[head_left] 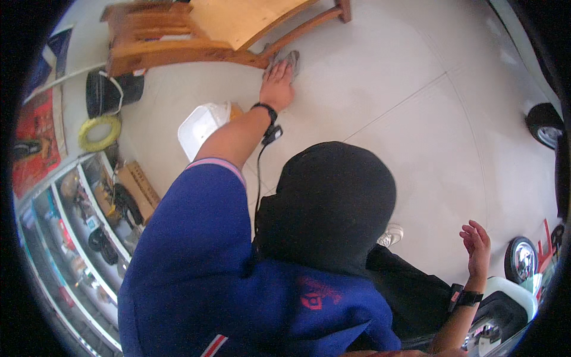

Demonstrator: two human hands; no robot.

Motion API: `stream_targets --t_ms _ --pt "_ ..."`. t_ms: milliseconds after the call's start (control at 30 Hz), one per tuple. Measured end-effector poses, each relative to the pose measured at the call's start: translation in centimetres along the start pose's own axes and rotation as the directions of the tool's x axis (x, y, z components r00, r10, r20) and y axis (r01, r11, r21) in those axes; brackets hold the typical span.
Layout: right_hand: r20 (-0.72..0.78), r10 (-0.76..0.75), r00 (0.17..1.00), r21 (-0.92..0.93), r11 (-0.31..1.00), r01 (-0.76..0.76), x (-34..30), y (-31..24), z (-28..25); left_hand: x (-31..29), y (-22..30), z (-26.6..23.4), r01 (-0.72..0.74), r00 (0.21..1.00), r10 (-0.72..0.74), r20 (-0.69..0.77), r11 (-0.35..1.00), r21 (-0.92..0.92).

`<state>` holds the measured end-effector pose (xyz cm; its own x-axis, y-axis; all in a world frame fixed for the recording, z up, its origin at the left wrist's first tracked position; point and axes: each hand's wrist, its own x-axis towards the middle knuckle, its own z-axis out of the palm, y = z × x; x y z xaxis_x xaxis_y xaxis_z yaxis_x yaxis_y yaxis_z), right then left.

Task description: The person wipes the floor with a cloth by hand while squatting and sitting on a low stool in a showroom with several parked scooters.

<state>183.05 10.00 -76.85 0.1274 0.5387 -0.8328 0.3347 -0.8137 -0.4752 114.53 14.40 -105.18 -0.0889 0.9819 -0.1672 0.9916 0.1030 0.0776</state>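
Note:
My left arm reaches far forward, and my left hand [278, 88] presses a crumpled grey cloth [291, 59] with its fingers. Cloth and fingertips are at the low end of a wooden chair's [172, 55] leg, close to the floor; the palm is turned away from view. Beneath that forearm stands a white plastic tub [201, 126], partly covered by the arm. My right hand [476, 241] is held out at the lower right, holding nothing, with its fingers loosely bent and apart.
A black bucket [113, 94] and a coiled yellow hose [100, 132] stand at the left, near a cardboard box [138, 189] and a glass display case [71, 238]. Wheels [522, 260] lie along the right side. Pale tiles [410, 137] cover the floor.

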Motion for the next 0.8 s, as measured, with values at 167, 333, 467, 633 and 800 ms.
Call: stream_targets --t_ms 167,333,467,633,800 --pt "0.008 0.010 1.000 -0.042 0.999 -0.010 -0.1 -1.1 0.4 -6.9 8.4 3.0 -0.094 0.981 0.120 0.156 0.982 -0.165" --pt "0.087 -0.021 0.996 -0.067 0.997 0.027 1.4 -1.1 0.6 -4.2 17.7 -5.7 -0.520 0.674 0.710 0.204 0.652 -0.552" --pt "0.072 -0.060 0.996 -0.136 0.988 0.069 2.8 0.4 0.5 4.8 19.7 -15.5 -0.637 0.770 0.573 -0.279 0.684 -0.354" --pt "0.339 -0.270 0.901 -0.596 0.680 0.428 3.8 -2.3 10.9 12.8 17.2 -30.6 -0.539 0.691 0.450 -0.566 0.842 0.010" --pt "0.639 -0.384 0.666 -0.586 0.318 0.745 7.7 -3.5 25.5 16.9 13.0 -30.6 -0.478 0.861 0.476 -0.178 0.878 0.036"
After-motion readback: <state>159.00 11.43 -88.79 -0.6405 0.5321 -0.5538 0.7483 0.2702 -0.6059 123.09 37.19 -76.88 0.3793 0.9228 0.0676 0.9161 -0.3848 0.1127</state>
